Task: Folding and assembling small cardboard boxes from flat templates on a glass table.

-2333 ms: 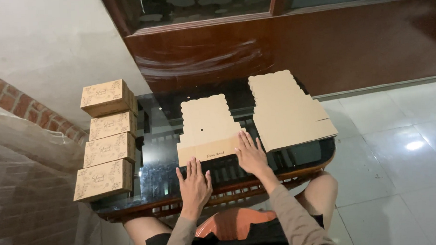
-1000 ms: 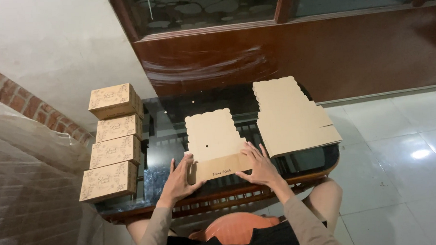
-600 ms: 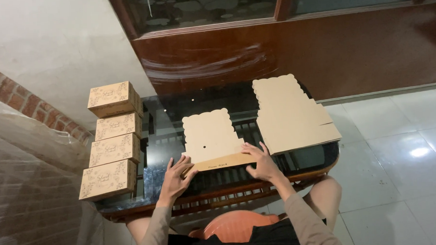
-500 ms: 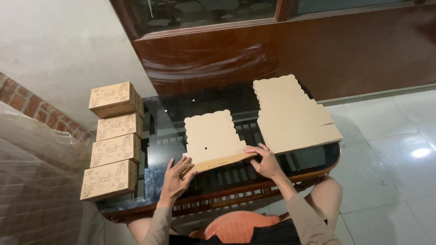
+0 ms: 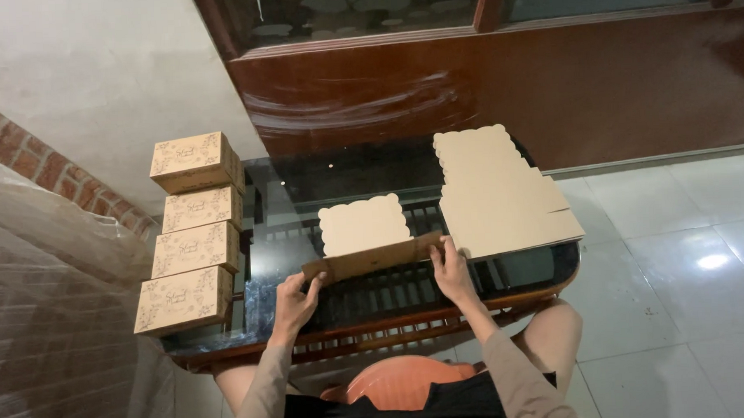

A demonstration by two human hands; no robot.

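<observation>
Both hands grip one flat cardboard box blank [image 5: 365,234] at the centre of the frame: the left hand [image 5: 295,298] pinches the lower left end of its folded-up front panel, fingers curled around the edge, and the right hand [image 5: 451,268] clasps the lower right end of that same panel. The panel stands raised along the near edge while the scalloped flap behind it lies flat on the glass table [image 5: 305,187]. Just right of the right hand, touching the blank's corner, a stack of flat blanks [image 5: 499,192] with a scalloped far edge rests on the table. Along the table's left edge, in the left part of the frame, four closed printed cardboard boxes [image 5: 191,232] sit in a row. A dark wooden door [image 5: 499,81] fills the upper frame, and an orange chair [image 5: 403,379] shows at the bottom
</observation>
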